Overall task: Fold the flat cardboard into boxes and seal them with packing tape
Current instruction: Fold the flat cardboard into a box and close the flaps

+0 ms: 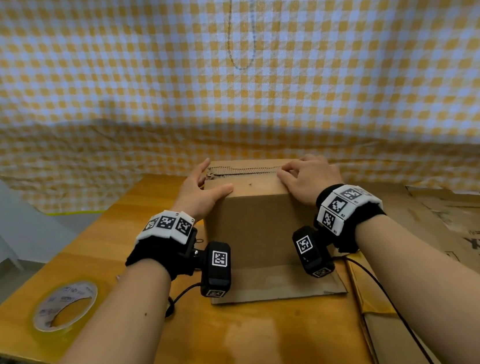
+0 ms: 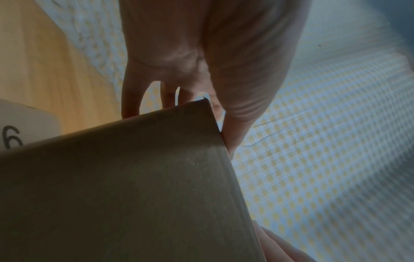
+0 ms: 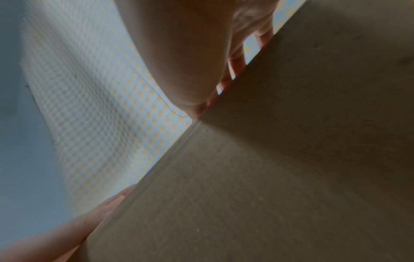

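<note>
The brown corrugated cardboard box [image 1: 256, 228] stands on the wooden table [image 1: 253, 346]. Its faces are matte and its top edge is frayed and fluted. The left hand [image 1: 201, 194] and right hand [image 1: 310, 177] each clasp a top corner, fingers wrapped over the edges.

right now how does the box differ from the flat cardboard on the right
The box stands folded up; the flat cardboard lies flat. The left hand and right hand hold the box; neither touches the flat cardboard. The flat cardboard bears printed letters; the box's near face is plain. Both are brown.
</note>
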